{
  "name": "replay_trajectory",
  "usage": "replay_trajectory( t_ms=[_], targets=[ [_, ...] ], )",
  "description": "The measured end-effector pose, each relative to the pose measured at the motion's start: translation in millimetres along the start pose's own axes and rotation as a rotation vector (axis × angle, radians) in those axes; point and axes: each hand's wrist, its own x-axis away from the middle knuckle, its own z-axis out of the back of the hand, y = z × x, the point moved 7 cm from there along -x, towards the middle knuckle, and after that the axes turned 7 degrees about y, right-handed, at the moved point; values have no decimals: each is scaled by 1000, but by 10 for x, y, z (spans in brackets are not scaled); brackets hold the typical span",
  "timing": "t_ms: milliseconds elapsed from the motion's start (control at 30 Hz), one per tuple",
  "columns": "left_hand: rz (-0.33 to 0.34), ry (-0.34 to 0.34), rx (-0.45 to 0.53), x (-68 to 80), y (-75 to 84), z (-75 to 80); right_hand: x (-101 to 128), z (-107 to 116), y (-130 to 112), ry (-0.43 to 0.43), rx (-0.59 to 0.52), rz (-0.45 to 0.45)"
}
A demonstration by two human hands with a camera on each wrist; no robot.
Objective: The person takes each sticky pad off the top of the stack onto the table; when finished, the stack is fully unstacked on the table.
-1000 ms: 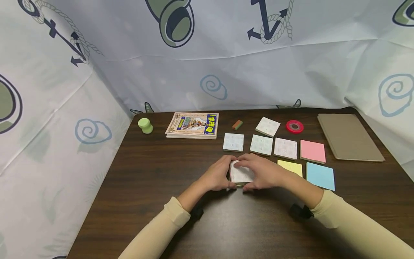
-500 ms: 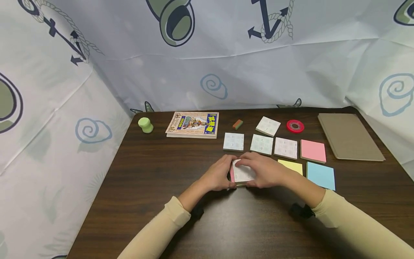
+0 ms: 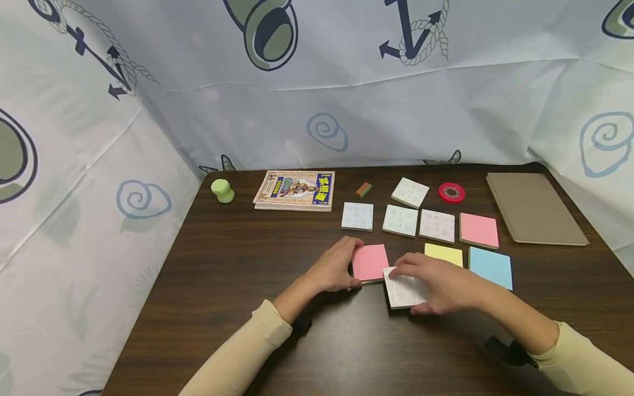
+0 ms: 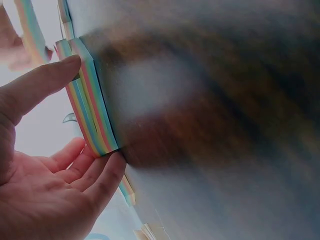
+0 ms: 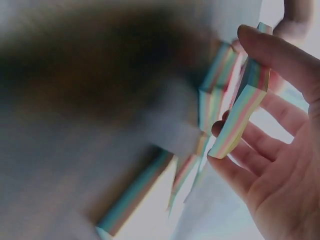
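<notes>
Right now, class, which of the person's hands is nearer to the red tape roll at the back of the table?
Right. The right hand lies in front of the red tape roll, holding a white pad; the left hand lies further left, on the pink-topped pad.

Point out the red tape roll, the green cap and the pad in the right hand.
red tape roll (image 3: 452, 193), head view, its ring.
green cap (image 3: 222, 191), head view, its side.
white-topped pad (image 3: 402, 291), head view, its bare top.

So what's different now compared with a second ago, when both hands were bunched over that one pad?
The right hand has lifted away the white-topped part of the pad and carried it right and toward the person, gripping it by its edges. That uncovered a pink sheet on the remaining stack, which the left hand still holds in place. The other pads, book and tape have not moved.
</notes>
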Motion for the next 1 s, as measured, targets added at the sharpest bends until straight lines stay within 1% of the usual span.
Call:
replay_trajectory(
  t_ms=[167, 367, 500, 633, 733, 800, 867, 1000],
  targets=[
    [-2, -1, 4, 1, 4, -5, 204, -172, -91, -21, -14, 40],
    [3, -9, 0, 0, 1, -6, 286, -276, -127, 36, 26, 102],
    [8, -11, 0, 8, 4, -6, 297, -304, -114, 35, 30, 96],
    [12, -18, 3, 12, -4, -14, 309, -320, -97, -11, 23, 72],
    [12, -19, 8, 10, -5, -15, 304, -293, -85, -35, 11, 61],
    [10, -20, 10, 6, -4, -15, 278, -252, -72, -34, -9, 51],
    [11, -21, 11, 4, -4, -17, 222, -188, -51, 0, -35, 52],
    [15, -25, 11, 8, -2, -11, 44, -36, 0, 123, -92, 72]
  ],
)
